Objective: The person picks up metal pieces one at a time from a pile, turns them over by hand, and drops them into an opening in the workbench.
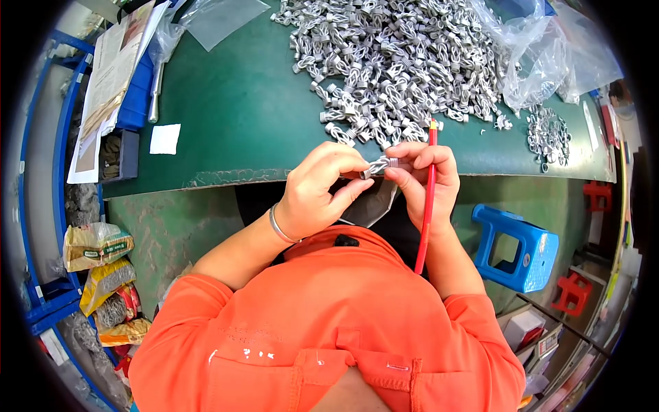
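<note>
Between my two hands, just over the table's front edge, is a small grey metal piece with twisted loops and ringed ends (379, 165). The fingers of my left hand (317, 182) pinch its left end. My right hand (431, 178) grips the ringed right end with thumb and fingertips. A long red pen-like tool (427, 206) is also held in my right hand, slanting across the fingers with its yellowish tip upward. Just beyond my hands lies a large heap of similar grey metal pieces (405, 62) on the green table (226, 117).
Clear plastic bags (542, 62) and a small pile of metal rings (548, 137) lie at the right. A white paper square (165, 139) is on the left. Blue shelving (51, 172) stands at the far left. A blue stool (516, 248) is on the floor to my right.
</note>
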Motion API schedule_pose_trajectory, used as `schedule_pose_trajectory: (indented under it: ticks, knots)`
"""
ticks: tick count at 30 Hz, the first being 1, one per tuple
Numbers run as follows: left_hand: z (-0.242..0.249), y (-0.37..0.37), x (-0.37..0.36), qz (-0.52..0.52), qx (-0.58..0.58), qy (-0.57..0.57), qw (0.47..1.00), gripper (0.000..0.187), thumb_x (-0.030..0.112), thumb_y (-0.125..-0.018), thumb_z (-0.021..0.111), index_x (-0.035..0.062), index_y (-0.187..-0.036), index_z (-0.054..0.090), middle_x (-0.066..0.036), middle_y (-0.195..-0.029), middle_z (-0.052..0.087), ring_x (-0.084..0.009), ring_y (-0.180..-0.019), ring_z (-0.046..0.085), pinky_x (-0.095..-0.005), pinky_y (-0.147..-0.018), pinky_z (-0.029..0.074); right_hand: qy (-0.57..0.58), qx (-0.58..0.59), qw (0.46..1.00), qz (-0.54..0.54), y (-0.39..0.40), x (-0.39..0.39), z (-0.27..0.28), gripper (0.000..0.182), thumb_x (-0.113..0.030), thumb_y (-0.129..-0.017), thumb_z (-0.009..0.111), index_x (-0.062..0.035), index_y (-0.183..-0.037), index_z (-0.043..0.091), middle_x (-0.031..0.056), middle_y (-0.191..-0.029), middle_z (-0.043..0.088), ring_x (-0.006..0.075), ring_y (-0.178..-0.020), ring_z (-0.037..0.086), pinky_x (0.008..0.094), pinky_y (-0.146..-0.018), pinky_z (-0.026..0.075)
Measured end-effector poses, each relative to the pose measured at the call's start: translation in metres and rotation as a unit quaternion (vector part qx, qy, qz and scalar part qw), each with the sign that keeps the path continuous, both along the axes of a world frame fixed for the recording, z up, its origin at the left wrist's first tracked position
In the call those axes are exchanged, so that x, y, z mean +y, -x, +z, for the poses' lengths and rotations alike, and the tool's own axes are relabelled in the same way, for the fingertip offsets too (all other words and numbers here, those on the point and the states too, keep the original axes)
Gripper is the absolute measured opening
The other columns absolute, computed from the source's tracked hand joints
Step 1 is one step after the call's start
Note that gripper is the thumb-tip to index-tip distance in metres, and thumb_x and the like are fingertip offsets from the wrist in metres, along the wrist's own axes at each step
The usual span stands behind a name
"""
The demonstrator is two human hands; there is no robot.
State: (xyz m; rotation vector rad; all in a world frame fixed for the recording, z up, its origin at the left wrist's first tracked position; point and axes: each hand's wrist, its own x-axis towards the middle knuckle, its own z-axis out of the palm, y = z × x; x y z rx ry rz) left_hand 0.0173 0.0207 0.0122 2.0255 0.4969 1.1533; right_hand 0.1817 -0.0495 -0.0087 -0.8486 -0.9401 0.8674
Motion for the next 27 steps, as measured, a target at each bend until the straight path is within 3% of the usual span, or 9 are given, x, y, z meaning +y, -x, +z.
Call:
schedule_pose_trajectory:
  ticks: [5, 8, 11, 14, 18, 20, 22, 24, 27]
  knots:
    - [-0.008, 0.013, -0.004, -0.057, 0.055, -0.017, 0.997, 0.023, -0.004, -0.069, 0.073, 0.0023, -0.087, 0.061, -0.010, -0.083, 0.061, -0.0175, -0.068, 0.059, -0.0256, -0.057, 0.047, 0.026, -0.198, 0.980, 0.015, -0.010, -0.010, 0.004, 0.027, 0.010, -0.074, 0.069, -0.0049, -0.077, 0.046, 0.0139, -0.091, 0.067, 0.0166, -0.081, 0.061, 0.0287, -0.072, 0.051]
    - [-0.023, 0.017, -0.004, -0.059, 0.091, 0.011, 0.994, 0.021, -0.001, -0.072, 0.074, 0.0004, -0.089, 0.061, -0.009, -0.091, 0.059, -0.0137, -0.067, 0.059, -0.0242, -0.055, 0.048, -0.020, -0.287, 0.957, -0.024, -0.013, -0.003, -0.004, 0.027, 0.008, -0.071, 0.070, -0.0047, -0.073, 0.047, 0.0132, -0.087, 0.067, 0.0221, -0.076, 0.060, 0.0312, -0.067, 0.048]
    - [-0.019, 0.016, -0.004, -0.058, 0.102, 0.037, 0.992, 0.020, -0.001, -0.074, 0.072, -0.0005, -0.091, 0.061, -0.009, -0.095, 0.058, -0.0118, -0.066, 0.060, -0.0224, -0.055, 0.049, -0.041, -0.467, 0.863, -0.187, -0.011, 0.010, 0.002, 0.027, 0.009, -0.066, 0.070, -0.0048, -0.074, 0.048, 0.0114, -0.082, 0.065, 0.0284, -0.071, 0.056, 0.0350, -0.064, 0.045]
    - [-0.017, 0.013, -0.003, -0.051, 0.112, 0.065, 0.990, 0.020, -0.002, -0.075, 0.071, -0.0003, -0.092, 0.061, -0.009, -0.094, 0.059, -0.0113, -0.065, 0.060, -0.0215, -0.055, 0.049, -0.014, -0.576, 0.798, -0.173, -0.013, 0.021, 0.003, 0.028, 0.008, -0.063, 0.071, -0.0049, -0.078, 0.051, 0.0093, -0.084, 0.065, 0.0282, -0.074, 0.056, 0.0380, -0.070, 0.044]
    - [-0.019, 0.015, -0.004, -0.051, 0.109, 0.076, 0.990, 0.021, -0.003, -0.075, 0.070, -0.0002, -0.094, 0.061, -0.009, -0.093, 0.059, -0.0108, -0.067, 0.060, -0.0217, -0.056, 0.049, -0.031, -0.584, 0.790, -0.182, -0.013, 0.022, -0.003, 0.027, 0.009, -0.067, 0.069, -0.0053, -0.081, 0.051, 0.0091, -0.085, 0.064, 0.0286, -0.073, 0.058, 0.0363, -0.068, 0.046]
    - [-0.019, 0.014, -0.004, -0.011, 0.104, 0.141, 0.984, 0.023, -0.004, -0.078, 0.068, -0.0015, -0.100, 0.060, -0.009, -0.092, 0.061, -0.0103, -0.071, 0.061, -0.0216, -0.059, 0.050, -0.015, -0.386, 0.901, -0.198, -0.013, 0.020, -0.021, 0.023, 0.010, -0.075, 0.065, -0.0043, -0.082, 0.049, 0.0102, -0.085, 0.063, 0.0236, -0.071, 0.060, 0.0308, -0.064, 0.048]
    - [-0.020, 0.007, -0.006, -0.014, 0.033, 0.227, 0.973, 0.024, -0.004, -0.081, 0.066, -0.0027, -0.103, 0.058, -0.009, -0.092, 0.061, -0.0109, -0.073, 0.061, -0.0221, -0.062, 0.051, 0.077, -0.118, 0.986, -0.088, -0.002, 0.013, -0.001, 0.022, 0.009, -0.086, 0.056, -0.0042, -0.085, 0.039, 0.0131, -0.089, 0.062, 0.0157, -0.075, 0.061, 0.0249, -0.064, 0.051]
    - [-0.018, 0.004, -0.006, -0.018, -0.037, 0.311, 0.949, 0.026, -0.003, -0.083, 0.064, -0.0038, -0.107, 0.057, -0.010, -0.093, 0.062, -0.0114, -0.076, 0.061, -0.0226, -0.065, 0.052, 0.146, 0.062, 0.987, 0.030, -0.007, 0.007, 0.009, 0.024, 0.011, -0.085, 0.055, -0.0057, -0.087, 0.038, 0.0137, -0.092, 0.061, 0.0184, -0.078, 0.064, 0.0263, -0.065, 0.052]
    - [-0.014, 0.005, -0.004, -0.066, -0.092, 0.318, 0.941, 0.027, -0.006, -0.083, 0.063, -0.0063, -0.109, 0.055, -0.012, -0.097, 0.061, -0.0139, -0.083, 0.062, -0.0247, -0.071, 0.053, 0.112, 0.099, 0.986, 0.077, -0.001, 0.005, 0.004, 0.027, 0.015, -0.083, 0.055, -0.0067, -0.087, 0.038, 0.0140, -0.091, 0.061, 0.0203, -0.082, 0.065, 0.0273, -0.067, 0.053]
